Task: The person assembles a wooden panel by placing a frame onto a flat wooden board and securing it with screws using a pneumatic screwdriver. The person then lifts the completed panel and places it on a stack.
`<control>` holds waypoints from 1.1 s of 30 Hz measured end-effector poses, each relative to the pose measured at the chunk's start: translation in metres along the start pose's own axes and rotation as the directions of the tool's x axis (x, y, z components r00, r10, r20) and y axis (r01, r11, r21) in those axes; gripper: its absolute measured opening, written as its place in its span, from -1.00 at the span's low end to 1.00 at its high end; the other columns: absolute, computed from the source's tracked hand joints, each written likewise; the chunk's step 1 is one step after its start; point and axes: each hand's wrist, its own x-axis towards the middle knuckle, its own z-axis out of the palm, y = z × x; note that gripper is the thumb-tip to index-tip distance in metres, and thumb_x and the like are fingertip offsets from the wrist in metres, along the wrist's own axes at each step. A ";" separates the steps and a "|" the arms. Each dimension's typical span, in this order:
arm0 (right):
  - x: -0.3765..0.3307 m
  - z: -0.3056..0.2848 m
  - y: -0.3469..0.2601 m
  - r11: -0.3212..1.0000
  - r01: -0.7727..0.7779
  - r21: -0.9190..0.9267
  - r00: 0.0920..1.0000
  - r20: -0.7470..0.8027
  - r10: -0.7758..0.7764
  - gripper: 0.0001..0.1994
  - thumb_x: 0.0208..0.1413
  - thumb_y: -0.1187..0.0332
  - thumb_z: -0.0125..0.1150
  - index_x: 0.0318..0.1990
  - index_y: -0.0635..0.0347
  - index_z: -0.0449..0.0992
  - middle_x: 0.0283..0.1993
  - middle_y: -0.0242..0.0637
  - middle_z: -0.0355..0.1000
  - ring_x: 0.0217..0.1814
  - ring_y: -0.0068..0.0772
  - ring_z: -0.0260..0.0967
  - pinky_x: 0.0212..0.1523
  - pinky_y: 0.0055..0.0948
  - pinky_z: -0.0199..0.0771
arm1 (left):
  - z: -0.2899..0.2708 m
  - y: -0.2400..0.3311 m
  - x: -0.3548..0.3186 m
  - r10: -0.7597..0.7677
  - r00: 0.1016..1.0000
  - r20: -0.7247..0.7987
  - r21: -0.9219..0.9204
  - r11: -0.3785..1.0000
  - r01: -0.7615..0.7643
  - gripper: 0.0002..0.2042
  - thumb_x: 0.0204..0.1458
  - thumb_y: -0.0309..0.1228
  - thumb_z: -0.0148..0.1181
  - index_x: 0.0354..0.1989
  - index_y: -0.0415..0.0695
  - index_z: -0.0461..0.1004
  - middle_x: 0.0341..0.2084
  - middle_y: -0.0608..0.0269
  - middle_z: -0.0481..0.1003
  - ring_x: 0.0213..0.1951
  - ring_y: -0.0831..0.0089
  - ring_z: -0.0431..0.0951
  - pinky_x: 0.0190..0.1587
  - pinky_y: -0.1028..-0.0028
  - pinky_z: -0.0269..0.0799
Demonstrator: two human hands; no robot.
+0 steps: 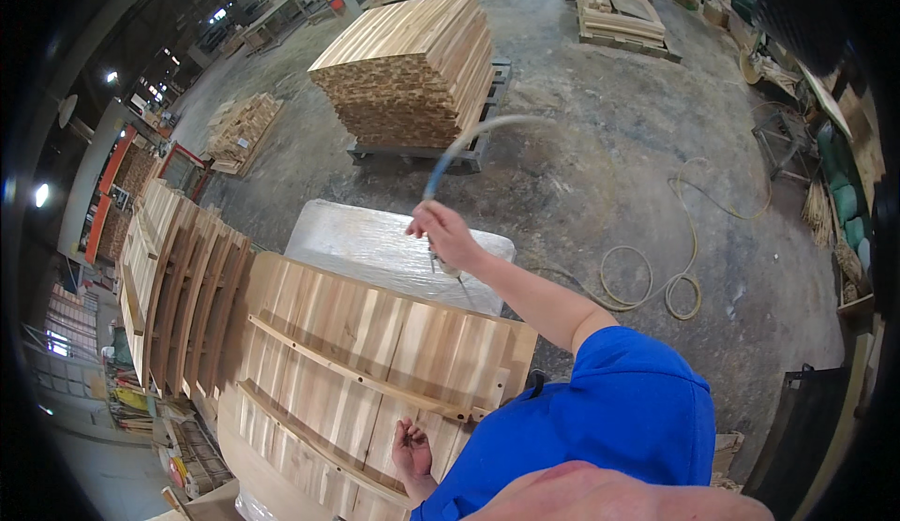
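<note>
Right hand (pixel 441 235) grips a hose (pixel 461 141) past the far edge of the wooden panel (pixel 319 301)

The fingers of the right hand are clenched around the hose, which curves upward from the fist, blue first and then pale and blurred. The panel lies in front of the person, with two long battens (pixel 323 360) on it. The left hand (pixel 412 448) is over the panel, near the edge beside the blue shirt (pixel 600 418); its fingers are half bent, and I cannot tell whether they hold something. Beyond the far edge is a plastic-wrapped block (pixel 361 240).
</note>
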 end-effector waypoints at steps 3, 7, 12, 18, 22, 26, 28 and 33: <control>0.008 0.010 0.008 0.966 -0.015 -0.259 0.991 0.121 0.048 -0.79 0.15 0.26 0.00 -0.35 0.24 0.32 -0.47 -0.36 0.29 -0.41 -0.53 0.21 -0.31 -0.52 0.26 | 0.016 -0.009 0.001 0.025 0.998 -0.063 0.085 0.996 -0.020 -0.87 0.08 -0.52 -0.06 -0.26 -0.20 0.42 -0.29 0.10 0.49 -0.33 0.35 0.48 -0.30 0.49 0.44; 0.007 -0.008 0.029 0.855 -0.038 -0.518 0.959 0.223 0.178 -0.74 -0.02 0.24 0.17 -0.27 0.20 0.33 -0.48 -0.32 0.30 -0.46 -0.46 0.21 -0.33 -0.48 0.27 | 0.027 -0.001 -0.009 0.051 0.999 -0.020 0.084 0.995 -0.049 -0.88 0.06 -0.50 -0.03 -0.31 -0.17 0.45 -0.39 0.17 0.49 -0.30 0.35 0.49 -0.24 0.47 0.43; -0.015 -0.030 0.052 0.885 -0.053 -0.463 0.928 0.304 0.215 -0.59 -0.14 0.35 0.23 -0.05 0.10 0.35 -0.24 -0.28 0.37 -0.21 -0.47 0.28 -0.13 -0.50 0.29 | 0.001 0.030 -0.018 0.091 0.979 0.182 0.056 0.993 -0.103 -0.89 0.06 -0.43 -0.05 -0.29 -0.15 0.39 -0.68 0.36 0.33 -0.56 0.51 0.31 -0.45 0.52 0.26; -0.033 -0.051 0.066 0.855 -0.234 -0.464 0.804 0.402 0.438 -0.41 -0.15 0.43 0.29 0.14 0.01 0.30 0.05 -0.34 0.33 0.06 -0.46 0.24 0.10 -0.45 0.21 | -0.004 0.028 -0.013 0.170 0.985 -0.003 0.176 0.970 -0.167 -0.80 0.01 -0.54 -0.04 -0.16 -0.14 0.31 -0.45 0.28 0.40 -0.47 0.49 0.34 -0.43 0.53 0.28; -0.032 -0.056 0.080 0.936 -0.051 -0.347 0.801 0.546 0.246 -0.54 -0.16 0.38 0.30 -0.01 0.12 0.39 -0.09 -0.38 0.37 -0.04 -0.52 0.24 0.01 -0.48 0.25 | 0.004 0.007 -0.006 0.141 0.983 -0.114 0.165 0.979 -0.122 -0.74 -0.03 -0.63 -0.03 -0.13 -0.15 0.29 -0.28 0.15 0.44 -0.24 0.34 0.44 -0.26 0.50 0.42; -0.039 -0.046 0.097 0.933 -0.094 -0.348 0.852 0.456 0.256 -0.60 -0.19 0.38 0.28 -0.11 0.17 0.42 -0.29 -0.43 0.37 -0.23 -0.59 0.24 -0.18 -0.55 0.29 | 0.011 -0.002 -0.008 0.063 0.998 -0.028 0.096 0.994 -0.060 -0.80 0.00 -0.66 -0.04 -0.21 -0.15 0.34 -0.22 0.03 0.45 -0.13 0.23 0.46 -0.24 0.50 0.49; -0.043 -0.038 0.103 0.949 -0.136 -0.284 0.904 0.357 0.236 -0.62 -0.21 0.40 0.26 -0.13 0.17 0.42 -0.37 -0.45 0.35 -0.32 -0.60 0.24 -0.26 -0.57 0.30 | 0.010 -0.002 -0.011 0.047 0.999 -0.009 0.105 0.993 -0.046 -0.84 0.02 -0.64 -0.03 -0.25 -0.14 0.36 -0.22 0.03 0.45 -0.16 0.25 0.48 -0.28 0.50 0.50; -0.048 -0.027 0.096 0.886 0.092 -0.454 0.990 0.141 -0.031 -0.65 -0.21 0.44 0.19 -0.15 0.16 0.42 -0.45 -0.46 0.34 -0.41 -0.64 0.21 -0.34 -0.58 0.29 | 0.016 -0.007 -0.009 0.059 0.997 -0.041 0.207 0.977 -0.050 -0.93 0.04 -0.57 0.01 -0.32 -0.13 0.37 -0.20 0.09 0.46 -0.24 0.35 0.52 -0.38 0.53 0.47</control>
